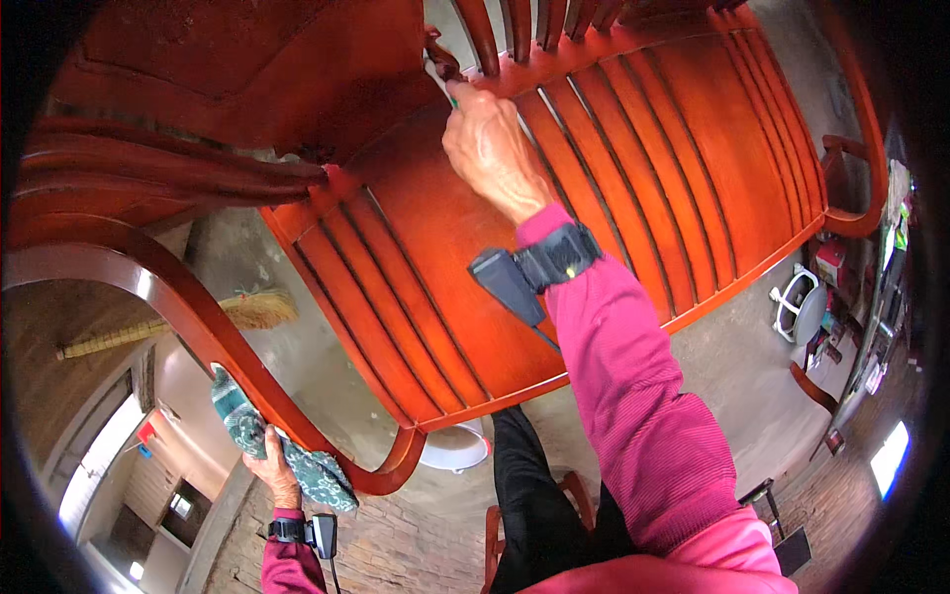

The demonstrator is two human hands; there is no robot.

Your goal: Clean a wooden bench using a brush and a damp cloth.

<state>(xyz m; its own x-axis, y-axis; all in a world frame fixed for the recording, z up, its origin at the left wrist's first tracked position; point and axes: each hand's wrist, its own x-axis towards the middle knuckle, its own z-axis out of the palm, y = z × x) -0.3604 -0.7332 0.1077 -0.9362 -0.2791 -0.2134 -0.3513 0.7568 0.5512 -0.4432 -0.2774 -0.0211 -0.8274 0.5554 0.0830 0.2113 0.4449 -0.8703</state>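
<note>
A reddish-brown varnished wooden bench (pixel 460 319) with a slatted seat fills the middle of the view. My right hand (pixel 490 141) grips a slim white stick-like tool (pixel 438 80) with a touch of green, perhaps a toothbrush. Its far end meets a carved part (pixel 444 59) of the backrest, and its tip is hard to make out. At lower left, my left hand (pixel 274 468) holds a green patterned cloth (pixel 315 471) against the curved wooden armrest (pixel 223 334). Part of the cloth lies along the armrest's outer side.
A straw broom (pixel 256 310) lies on the floor beyond the armrest. Beneath the seat's front edge sits a white basin (pixel 456 449), partly hidden. A grey-topped stool (pixel 809 308) with white legs is on the right. Vertical backrest slats (pixel 516 30) rise behind the seat.
</note>
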